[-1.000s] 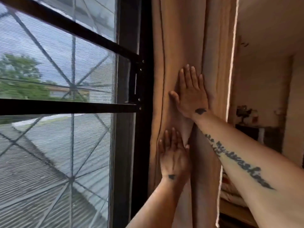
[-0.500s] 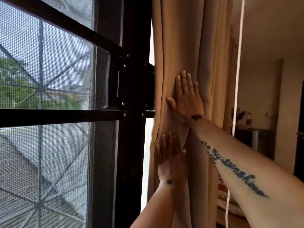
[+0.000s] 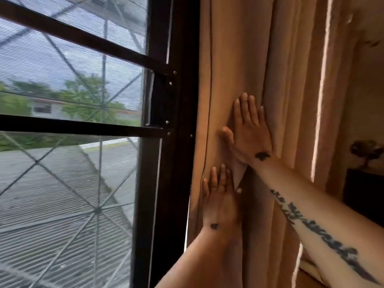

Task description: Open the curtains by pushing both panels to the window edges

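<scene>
A beige curtain panel hangs bunched in folds just right of the dark window frame. My right hand lies flat on the fabric with fingers spread, pressing against the folds. Below it my left hand is also flat on the curtain, fingers up and apart. Neither hand grips the cloth. The window to the left is uncovered, showing a mesh screen with a diamond grille. No second panel is in view.
A thin white cord hangs along the curtain's right side. Behind it, at far right, a dark cabinet carries a small plant. Outside I see a corrugated roof, trees and a building.
Both hands stay flat on the curtain at much the same spot. My view has swung back left, so more of the window shows than half a second ago.
</scene>
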A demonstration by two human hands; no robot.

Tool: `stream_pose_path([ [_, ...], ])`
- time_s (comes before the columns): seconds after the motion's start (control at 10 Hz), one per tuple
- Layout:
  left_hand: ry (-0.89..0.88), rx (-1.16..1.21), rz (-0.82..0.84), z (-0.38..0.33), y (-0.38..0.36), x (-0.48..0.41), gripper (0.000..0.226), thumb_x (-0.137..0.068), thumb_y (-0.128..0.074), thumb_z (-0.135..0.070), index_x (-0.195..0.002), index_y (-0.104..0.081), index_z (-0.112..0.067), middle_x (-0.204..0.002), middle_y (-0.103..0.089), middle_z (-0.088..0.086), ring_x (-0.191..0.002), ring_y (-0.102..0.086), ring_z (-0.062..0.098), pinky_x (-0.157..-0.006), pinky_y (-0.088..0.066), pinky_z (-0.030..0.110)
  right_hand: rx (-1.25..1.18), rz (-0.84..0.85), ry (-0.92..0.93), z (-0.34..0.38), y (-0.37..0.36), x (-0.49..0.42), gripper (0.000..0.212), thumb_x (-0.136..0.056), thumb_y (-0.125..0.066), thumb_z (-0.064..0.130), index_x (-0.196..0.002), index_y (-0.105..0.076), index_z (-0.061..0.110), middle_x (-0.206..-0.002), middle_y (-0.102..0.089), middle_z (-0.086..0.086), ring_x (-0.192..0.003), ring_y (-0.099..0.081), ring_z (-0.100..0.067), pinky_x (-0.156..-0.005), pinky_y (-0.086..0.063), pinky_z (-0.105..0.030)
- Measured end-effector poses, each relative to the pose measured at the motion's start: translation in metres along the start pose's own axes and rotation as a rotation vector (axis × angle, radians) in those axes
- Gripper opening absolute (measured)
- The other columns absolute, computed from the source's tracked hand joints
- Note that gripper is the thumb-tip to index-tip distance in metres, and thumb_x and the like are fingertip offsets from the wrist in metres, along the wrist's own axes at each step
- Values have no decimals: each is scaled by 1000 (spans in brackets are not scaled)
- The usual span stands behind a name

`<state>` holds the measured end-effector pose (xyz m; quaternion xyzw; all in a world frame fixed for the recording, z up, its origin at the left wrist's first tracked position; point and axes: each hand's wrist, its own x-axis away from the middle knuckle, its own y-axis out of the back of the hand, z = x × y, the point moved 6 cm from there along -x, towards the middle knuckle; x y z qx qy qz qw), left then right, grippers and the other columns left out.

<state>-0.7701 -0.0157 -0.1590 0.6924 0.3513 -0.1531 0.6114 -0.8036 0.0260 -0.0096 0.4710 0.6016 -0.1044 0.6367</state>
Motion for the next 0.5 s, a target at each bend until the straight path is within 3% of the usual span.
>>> stream_pose_path([
  [0.1,51,-51,-25,11,12,16,60,-78,-28,-36,-118,-66,-13,-125,-69,-1,-115,-65,20,-91,-53,38,-75,-8,10,14,4,14,75,-85,-9,53,-144,-4,7,-158,-4,-16,-146,1,-29,-117,1,-42],
  [0.2,-24,-139,29,14,33,42,63,-92,-12,-35,-147,-29,-9,-159,-20,4,-148,-18,25,-118,-9,37,-153,29,2,27,8,32,74,-86,-16,50,-144,-6,5,-158,-6,-17,-146,-1,-30,-118,-2,-44],
  [0.3,23,-123,164,26,47,73,55,-104,-23,-32,-152,-5,-10,-163,6,4,-149,14,24,-120,11,37,-218,55,-45,31,21,48,78,-83,-11,54,-144,-7,4,-157,-8,-18,-146,-3,-31,-119,-5,-45],
  [0.4,60,-64,178,45,69,108,55,-104,-23,-31,-152,-5,-10,-163,6,4,-149,13,25,-122,4,41,-268,82,-38,48,42,65,77,-83,-16,52,-144,-6,5,-158,-6,-18,-146,-1,-31,-119,-3,-45],
  [0.5,48,-55,166,60,94,157,64,-94,-8,-39,-151,-12,-9,-163,0,8,-149,7,31,-121,-5,45,-322,85,-26,67,76,81,82,-80,-13,57,-144,-8,5,-157,-6,-19,-146,-1,-31,-118,-2,-48],
])
